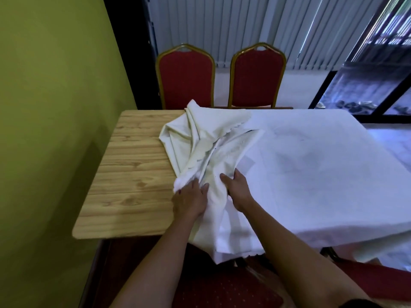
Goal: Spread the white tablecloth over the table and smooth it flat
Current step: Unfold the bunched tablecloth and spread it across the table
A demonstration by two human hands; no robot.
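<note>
We see the cloth [300, 165] lying flat over the right part of the worktop [131, 174], its near edge hanging off the front, while the left part shows bare wood. A bunched heap of the cloth sits toward 11 o'clock from our hands, its folds running back toward two red chairs [185, 78] at 12 o'clock. Our left hand [189, 200] presses on the near end of the bunch, fingers curled into the folds, its grip closed on cloth. Our right hand [238, 188] is just beside it at 3 o'clock, thumb and fingers pinching a ridge of cloth between them. The gathered fabric passes between both hands and drapes down toward 6 o'clock. A green wall [55, 107] stands at 9 o'clock.
</note>
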